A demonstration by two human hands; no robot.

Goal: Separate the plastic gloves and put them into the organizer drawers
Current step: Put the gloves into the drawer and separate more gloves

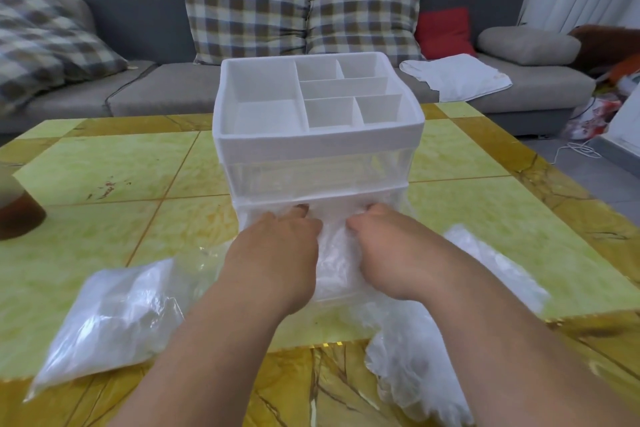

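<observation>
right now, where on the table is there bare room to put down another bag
Bare tabletop lies left of the organizer, between it and the brown object, and right of it, behind the loose gloves. The near side is crowded: bagged gloves, the open drawer, left hand, right hand.

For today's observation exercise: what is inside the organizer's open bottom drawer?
Crumpled plastic gloves, with the left hand and right hand curled into them. The bottom drawer floor beneath is covered.

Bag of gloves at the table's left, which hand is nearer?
Left. The left hand, on gloves in the open drawer, is just right of the bag; the right hand is farther right.
</observation>
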